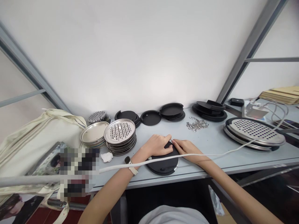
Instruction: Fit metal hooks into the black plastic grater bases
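On the table, close to its front edge, lies a black round plastic holder [163, 164] with a strip of shiny metal rim showing at its lower right. My left hand [157, 145], with a watch on the wrist, grips its far edge, thumb across the top. Against the right side of the same edge presses my right hand [188, 150], fingers closed. A small light-coloured bit shows between my fingertips, too small to make out. To the left stands a stack of metal grater discs [119, 133], beside a stack of plain metal discs [94, 133].
Black round holders [150, 118] line the wall. Several metal hooks [197, 123] lie in a pile. Larger perforated discs [254, 130] sit at right. A white cable [210, 154] crosses before my hands. A cloth bag [58, 124] fills the left; crumpled tissue [106, 157] lies nearby.
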Tool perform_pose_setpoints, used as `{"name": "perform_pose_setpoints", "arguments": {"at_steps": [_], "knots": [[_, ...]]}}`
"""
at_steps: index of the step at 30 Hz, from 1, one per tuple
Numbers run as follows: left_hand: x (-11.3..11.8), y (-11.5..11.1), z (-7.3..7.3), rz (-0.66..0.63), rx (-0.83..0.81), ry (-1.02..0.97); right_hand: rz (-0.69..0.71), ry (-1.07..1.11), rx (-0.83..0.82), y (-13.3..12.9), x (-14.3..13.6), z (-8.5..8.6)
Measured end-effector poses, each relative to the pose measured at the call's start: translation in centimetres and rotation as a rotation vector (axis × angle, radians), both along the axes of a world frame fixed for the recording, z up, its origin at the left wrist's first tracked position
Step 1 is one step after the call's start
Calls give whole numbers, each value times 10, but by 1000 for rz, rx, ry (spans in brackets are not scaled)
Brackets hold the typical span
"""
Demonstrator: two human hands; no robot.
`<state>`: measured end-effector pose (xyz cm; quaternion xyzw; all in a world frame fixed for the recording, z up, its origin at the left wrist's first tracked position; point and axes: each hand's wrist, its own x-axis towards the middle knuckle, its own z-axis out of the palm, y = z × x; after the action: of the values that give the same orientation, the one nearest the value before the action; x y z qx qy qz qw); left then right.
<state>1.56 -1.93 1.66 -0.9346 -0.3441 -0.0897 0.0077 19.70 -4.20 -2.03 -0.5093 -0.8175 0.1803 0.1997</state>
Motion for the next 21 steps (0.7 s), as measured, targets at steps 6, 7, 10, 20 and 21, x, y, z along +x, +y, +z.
{"name": "perform_pose_setpoints", "arguments": {"at_steps": [6,7,10,20,21], "knots": [[-1,3,-2,-8,-39,-33,3,-16,-3,0,0,1],[-1,3,-2,-14,-45,-40,3,-17,-2,-1,-1,2],[-2,4,-3,-31,-63,-63,4,-20,-1,-1,-1,2],[-2,4,-1,-26,-160,-107,-6,-32,10,0,0,-1],[-2,4,-1,-25,-160,-108,-6,-36,14,0,0,-1]]}}
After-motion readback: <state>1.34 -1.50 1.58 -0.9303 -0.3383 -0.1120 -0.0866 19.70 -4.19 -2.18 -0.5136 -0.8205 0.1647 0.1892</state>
